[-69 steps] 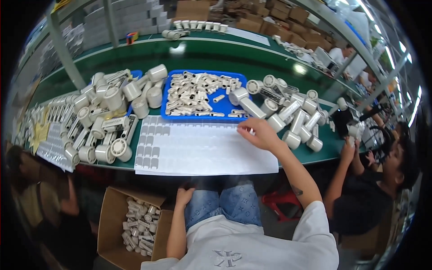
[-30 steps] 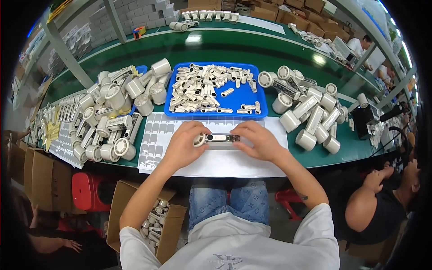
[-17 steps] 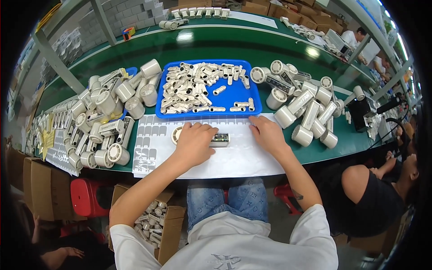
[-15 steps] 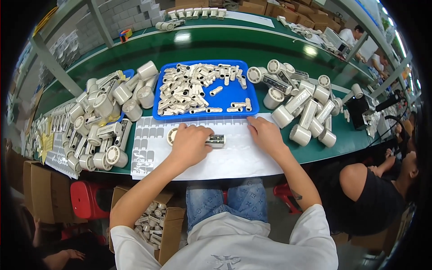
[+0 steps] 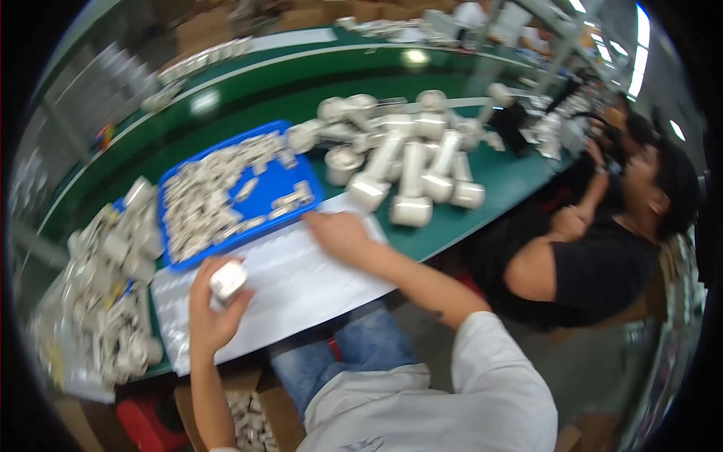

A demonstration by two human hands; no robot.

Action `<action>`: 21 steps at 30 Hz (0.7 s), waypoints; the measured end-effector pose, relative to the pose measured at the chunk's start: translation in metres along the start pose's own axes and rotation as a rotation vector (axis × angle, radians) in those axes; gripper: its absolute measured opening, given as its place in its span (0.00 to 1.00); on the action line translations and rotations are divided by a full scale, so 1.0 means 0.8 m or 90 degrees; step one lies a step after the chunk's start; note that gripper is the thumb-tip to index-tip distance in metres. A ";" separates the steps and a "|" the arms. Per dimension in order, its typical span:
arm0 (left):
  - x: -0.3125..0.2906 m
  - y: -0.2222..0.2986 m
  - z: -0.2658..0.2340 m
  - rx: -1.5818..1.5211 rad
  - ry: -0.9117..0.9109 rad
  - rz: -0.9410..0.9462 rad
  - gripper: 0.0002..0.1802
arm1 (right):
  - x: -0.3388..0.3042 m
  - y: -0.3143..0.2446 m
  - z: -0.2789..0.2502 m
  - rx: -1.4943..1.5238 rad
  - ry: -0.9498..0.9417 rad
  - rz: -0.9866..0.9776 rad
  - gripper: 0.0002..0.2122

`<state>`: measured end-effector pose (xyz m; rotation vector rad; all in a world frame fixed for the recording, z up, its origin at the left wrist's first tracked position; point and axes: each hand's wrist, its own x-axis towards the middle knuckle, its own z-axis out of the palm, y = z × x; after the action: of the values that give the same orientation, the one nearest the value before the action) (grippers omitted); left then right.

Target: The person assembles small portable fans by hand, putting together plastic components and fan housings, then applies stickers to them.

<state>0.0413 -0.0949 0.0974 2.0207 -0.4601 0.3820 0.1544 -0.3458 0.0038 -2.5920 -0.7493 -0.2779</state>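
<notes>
My left hand (image 5: 213, 316) is closed on a white handheld fan (image 5: 228, 280), held upright so that mostly its pale end shows. It is raised over the left part of the white sheet (image 5: 301, 277). My right hand (image 5: 340, 235) rests at the sheet's far edge, beside the near right corner of the blue tray (image 5: 226, 239). Motion smears its fingers, so their grip is unclear. Many small white pieces (image 5: 197, 203) lie in the tray, with bare blue showing toward its right side.
White fans (image 5: 413, 177) are heaped right of the tray. Another heap (image 5: 113, 279) lies at the left, partly under clear plastic. A co-worker in black (image 5: 595, 264) sits at the right. An open carton of white parts (image 5: 252, 422) stands below the table edge.
The view has swung to the right. My left hand has lifted the fan off the sheet and turned it up on end. My right hand stays near the tray's corner.
</notes>
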 end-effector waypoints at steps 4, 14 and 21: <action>-0.004 -0.008 0.011 -0.051 -0.019 -0.033 0.17 | 0.003 -0.017 0.007 -0.027 0.033 -0.062 0.11; 0.008 -0.025 0.052 -0.224 -0.027 -0.090 0.15 | -0.005 -0.009 0.009 0.001 0.046 -0.032 0.09; 0.008 -0.029 0.057 -0.212 0.019 -0.066 0.16 | -0.005 -0.010 0.011 0.021 0.080 -0.037 0.09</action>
<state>0.0611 -0.1260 0.0613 1.7059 -0.3719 0.2521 0.1476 -0.3377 -0.0027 -2.4986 -0.7792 -0.4386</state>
